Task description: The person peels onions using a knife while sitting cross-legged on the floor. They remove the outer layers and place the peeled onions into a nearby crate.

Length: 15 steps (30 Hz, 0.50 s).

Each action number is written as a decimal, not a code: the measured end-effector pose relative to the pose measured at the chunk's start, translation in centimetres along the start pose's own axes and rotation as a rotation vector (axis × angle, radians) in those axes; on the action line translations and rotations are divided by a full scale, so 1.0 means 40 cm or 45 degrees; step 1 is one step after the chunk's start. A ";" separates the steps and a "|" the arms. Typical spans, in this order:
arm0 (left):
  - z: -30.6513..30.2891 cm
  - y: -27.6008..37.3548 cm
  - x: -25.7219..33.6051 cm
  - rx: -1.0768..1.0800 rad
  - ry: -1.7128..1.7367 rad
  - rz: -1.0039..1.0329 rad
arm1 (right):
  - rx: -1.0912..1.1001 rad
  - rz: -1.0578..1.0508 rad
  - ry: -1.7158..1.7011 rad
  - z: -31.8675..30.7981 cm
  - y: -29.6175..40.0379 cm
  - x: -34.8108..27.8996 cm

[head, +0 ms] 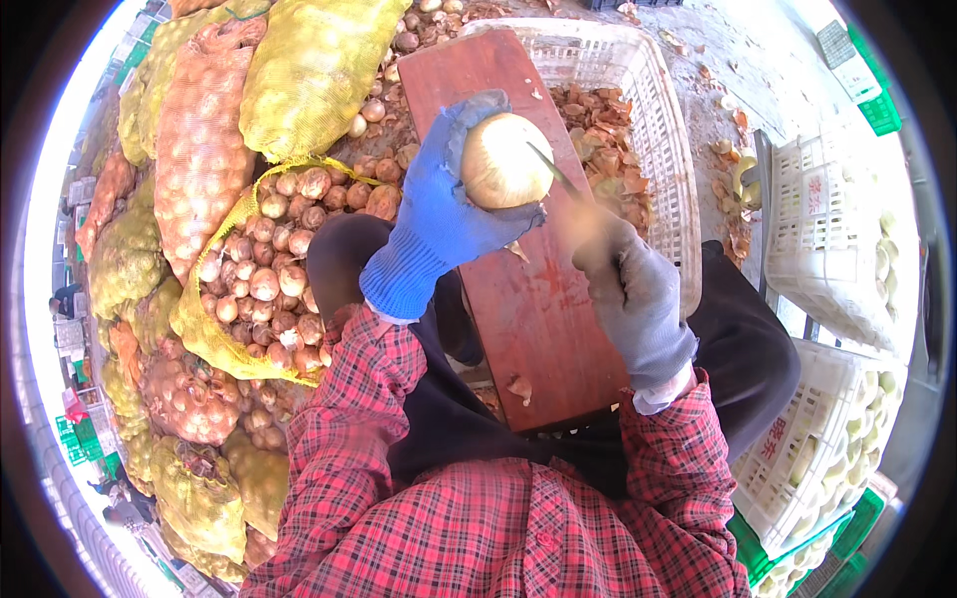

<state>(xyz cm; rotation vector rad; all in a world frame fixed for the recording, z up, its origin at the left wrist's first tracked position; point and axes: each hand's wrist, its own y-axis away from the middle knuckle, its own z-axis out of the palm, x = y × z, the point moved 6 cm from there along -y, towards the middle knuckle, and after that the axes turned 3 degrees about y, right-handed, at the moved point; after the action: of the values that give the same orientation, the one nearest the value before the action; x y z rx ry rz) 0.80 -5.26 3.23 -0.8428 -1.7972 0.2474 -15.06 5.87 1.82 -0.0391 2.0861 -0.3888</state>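
My left hand (441, 209), in a blue knit glove with a grey palm, grips a pale, largely peeled onion (507, 161) above a reddish wooden board (546, 314). In a grey glove, my right hand (628, 284) holds a knife (557, 172) by its handle, which is blurred. The blade points up and left, its tip at the onion's right side; whether it cuts in cannot be told. A scrap of onion skin (519, 389) lies low on the board. The board rests across a white plastic crate (677, 179) holding brown onion skins (605, 149).
An opened yellow mesh sack (202, 336) of unpeeled onions (265, 284) lies at my left knee. Full mesh sacks (205, 142) are piled beyond it. White crates (815, 217) with peeled onions stand at the right. Loose skins litter the floor (695, 45).
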 end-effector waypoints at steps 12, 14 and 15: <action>0.015 0.029 -0.071 0.478 1.368 -0.626 | -0.009 0.181 0.177 0.022 0.083 0.113; 0.005 0.028 -0.065 0.418 1.167 -0.574 | 0.071 0.338 -0.090 0.014 0.082 0.105; -0.009 0.037 -0.055 0.409 0.922 -0.481 | 0.085 0.186 -0.017 0.008 0.065 0.056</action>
<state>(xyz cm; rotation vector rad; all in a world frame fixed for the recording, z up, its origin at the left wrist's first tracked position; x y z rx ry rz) 2.12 -5.70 0.94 -0.2867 -1.1544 -0.0241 -15.64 7.85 -0.95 0.1493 2.0466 -0.3679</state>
